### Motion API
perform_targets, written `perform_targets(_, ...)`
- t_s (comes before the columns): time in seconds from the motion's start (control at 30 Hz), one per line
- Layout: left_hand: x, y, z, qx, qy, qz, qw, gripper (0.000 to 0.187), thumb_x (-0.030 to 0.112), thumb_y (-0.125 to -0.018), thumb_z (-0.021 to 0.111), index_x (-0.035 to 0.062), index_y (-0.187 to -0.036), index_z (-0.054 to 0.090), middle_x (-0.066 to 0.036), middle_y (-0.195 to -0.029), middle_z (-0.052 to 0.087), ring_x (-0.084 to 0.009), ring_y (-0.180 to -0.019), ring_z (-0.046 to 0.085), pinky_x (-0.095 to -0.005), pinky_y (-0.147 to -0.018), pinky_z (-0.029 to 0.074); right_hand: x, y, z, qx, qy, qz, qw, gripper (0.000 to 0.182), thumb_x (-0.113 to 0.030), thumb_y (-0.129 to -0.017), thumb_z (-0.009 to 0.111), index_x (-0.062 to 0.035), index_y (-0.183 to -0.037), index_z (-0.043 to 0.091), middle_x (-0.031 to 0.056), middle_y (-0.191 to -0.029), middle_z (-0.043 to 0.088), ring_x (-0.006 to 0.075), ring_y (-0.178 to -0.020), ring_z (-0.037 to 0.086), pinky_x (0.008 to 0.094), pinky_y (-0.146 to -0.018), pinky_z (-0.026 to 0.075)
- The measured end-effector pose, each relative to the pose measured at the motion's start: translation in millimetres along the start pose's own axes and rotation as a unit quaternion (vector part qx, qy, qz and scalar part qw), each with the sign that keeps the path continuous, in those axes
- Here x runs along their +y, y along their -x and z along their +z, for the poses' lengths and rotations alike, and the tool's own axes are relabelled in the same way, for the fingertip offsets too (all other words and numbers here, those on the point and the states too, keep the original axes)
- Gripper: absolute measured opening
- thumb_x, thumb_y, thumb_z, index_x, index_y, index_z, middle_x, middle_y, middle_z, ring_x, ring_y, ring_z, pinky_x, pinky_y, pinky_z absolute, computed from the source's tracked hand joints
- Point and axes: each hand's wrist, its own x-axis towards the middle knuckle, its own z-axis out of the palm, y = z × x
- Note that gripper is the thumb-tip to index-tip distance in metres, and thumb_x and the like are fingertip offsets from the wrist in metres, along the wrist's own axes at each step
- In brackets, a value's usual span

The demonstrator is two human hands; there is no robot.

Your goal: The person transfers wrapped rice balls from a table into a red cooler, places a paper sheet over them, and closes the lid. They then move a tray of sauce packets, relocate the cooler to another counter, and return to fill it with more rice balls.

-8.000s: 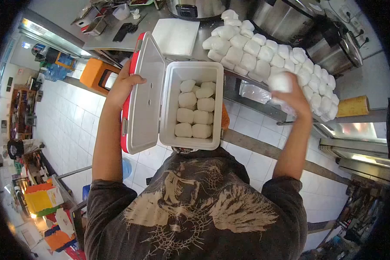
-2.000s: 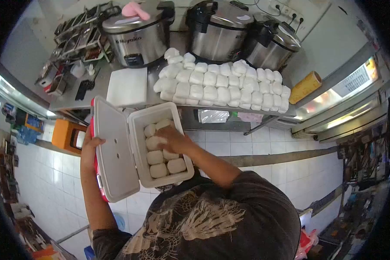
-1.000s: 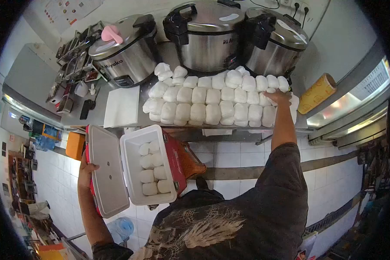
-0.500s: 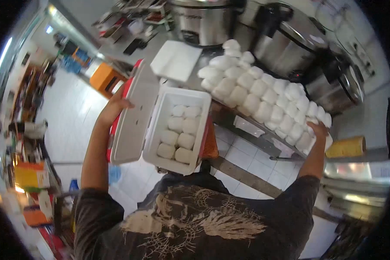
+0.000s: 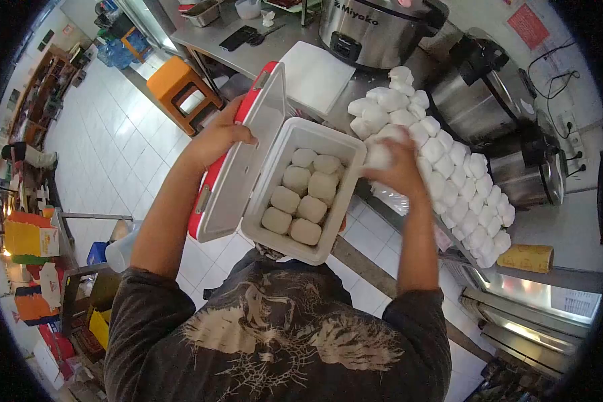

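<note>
A white cooler box stands open in front of my body, with several pale wrapped bundles inside. Its red-edged lid is tilted up on the left, and my left hand grips the lid's upper edge. Over the counter, just right of the box, my right hand is curled around a white bundle, slightly blurred. Many similar white bundles are piled in rows on the counter to the right.
Steel cookers line the wall behind the pile. A white square stack and a black phone rest on the steel counter. An orange stool stands at the left; a yellow roll lies right.
My right hand has moved left from the pile's far right end to beside the box, now with a white bundle in it. My left hand stays on the lid. The view has shifted.
</note>
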Motion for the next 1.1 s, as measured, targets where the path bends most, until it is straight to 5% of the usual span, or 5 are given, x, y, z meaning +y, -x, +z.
perform_targets(0.17, 2, 1, -5, -0.012, 0.0, 0.012, 1.0, 0.086, 0.01, -0.071, 0.066, 0.0086, -0.151, 0.036, -0.014, -0.124, 0.06, -0.0245, -0.11, 0.058, -0.0339, -0.097, 0.045, -94, -55, 157, -0.286, 0.154, -0.064, 0.944, 0.103, -0.057, -0.054, 0.09, -0.0146, -0.141, 0.053, 0.0256, -0.161, 0.02, 0.048, -0.147, 0.021, 0.0748, -0.107, 0.025)
perform_targets(0.37, -21, -10, -29, -0.026, 0.021, 0.048, 0.998, 0.085, 0.01, -0.073, 0.066, 0.0043, -0.151, 0.034, -0.015, -0.123, 0.06, -0.0237, -0.112, 0.057, -0.0329, -0.099, 0.044, -14, -53, 289, -0.237, -0.112, -0.094, 0.96, 0.102, -0.051, -0.067, 0.086, -0.0198, -0.152, 0.039, 0.0261, -0.156, 0.026, 0.0485, -0.144, 0.024, 0.0613, -0.115, 0.026)
perform_targets(0.6, -21, -6, -27, -0.033, 0.082, 0.047, 0.995, 0.081, 0.001, -0.075, 0.06, 0.0023, -0.151, 0.034, -0.012, -0.129, 0.059, -0.0219, -0.116, 0.057, -0.0336, -0.1, 0.045, -79, -42, 224, -0.379, 0.159, -0.028, 0.911, 0.086, -0.054, -0.082, 0.071, -0.0169, -0.153, 0.041, 0.0231, -0.166, 0.011, 0.041, -0.154, 0.006, 0.0629, -0.119, 0.017)
perform_targets(0.83, 6, 6, -16, 0.001, 0.069, -0.001, 0.998, 0.084, 0.004, -0.069, 0.058, 0.0025, -0.151, 0.038, -0.014, -0.128, 0.061, -0.023, -0.113, 0.06, -0.0318, -0.099, 0.046, -38, -2, 109, 0.157, -0.064, 0.08, 0.982, 0.038, -0.022, -0.084, 0.078, -0.0043, -0.116, 0.069, 0.0189, -0.116, 0.068, 0.0362, -0.109, 0.064, 0.0407, -0.096, 0.051)
perform_targets(1.1, 14, 10, 1, 0.029, 0.05, -0.03, 0.998, 0.091, 0.008, -0.063, 0.056, 0.0032, -0.152, 0.038, -0.016, -0.13, 0.06, -0.0281, -0.113, 0.062, -0.036, -0.098, 0.049, 161, 207, -68, 0.269, 0.197, 0.508, 0.794, 0.067, -0.053, -0.073, 0.08, -0.0077, -0.12, 0.067, 0.0226, -0.122, 0.062, 0.0384, -0.116, 0.056, 0.0499, -0.098, 0.045)
